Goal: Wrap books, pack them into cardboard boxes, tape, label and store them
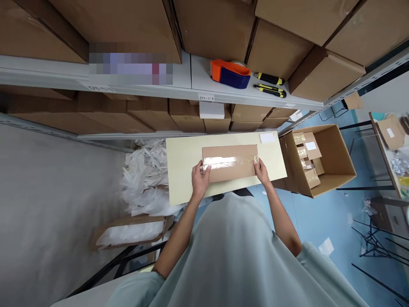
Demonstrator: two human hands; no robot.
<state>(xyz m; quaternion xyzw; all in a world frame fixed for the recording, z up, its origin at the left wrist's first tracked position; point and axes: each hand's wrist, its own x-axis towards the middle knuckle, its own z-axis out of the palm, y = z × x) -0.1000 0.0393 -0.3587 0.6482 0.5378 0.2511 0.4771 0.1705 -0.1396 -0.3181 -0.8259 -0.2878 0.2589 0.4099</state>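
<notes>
A long brown cardboard box (228, 172) lies over the pale yellow tabletop (182, 153), with shiny clear tape running along its top face. My left hand (200, 179) grips the box's left end, thumb on top and fingers round the side. At the opposite end, my right hand (261, 171) is closed on the box in the same way, its thumb on the taped face. Whether the box rests on the tabletop or is lifted slightly, I cannot tell. A small white label or slip (267, 137) lies at the tabletop's back right.
A large open carton (335, 160) holding several small boxes stands right of the table. On the shelf (201, 76) ahead are an orange and blue tape dispenser (230, 73) and two utility knives (270, 85). Plastic wrapping (145, 179) is heaped at the left.
</notes>
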